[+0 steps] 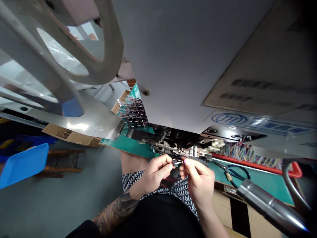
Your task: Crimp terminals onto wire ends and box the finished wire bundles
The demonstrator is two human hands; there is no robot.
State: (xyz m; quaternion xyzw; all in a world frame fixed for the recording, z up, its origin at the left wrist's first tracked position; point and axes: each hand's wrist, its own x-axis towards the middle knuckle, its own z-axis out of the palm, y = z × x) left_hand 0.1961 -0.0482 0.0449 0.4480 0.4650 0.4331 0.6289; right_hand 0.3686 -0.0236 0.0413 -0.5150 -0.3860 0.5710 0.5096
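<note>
Thumb and index finger of my left hand [158,172] are pinched together, just below the metal mechanism [180,149] of a large grey machine [173,66]. My right hand [199,178] is closed in a pinch a short way to the right, at the same height. Between the fingertips of both hands lies a small piece with thin coloured wires [178,162]. Its ends run in under the fingers, so the exact grip is hidden.
Bundled wires [132,111] stand at the back left. On the green table [269,185] to the right lie dark-handled scissors [231,172], near a red tray [296,170] of wires and a metal tube [269,205]. A blue stool [27,163] is at the left.
</note>
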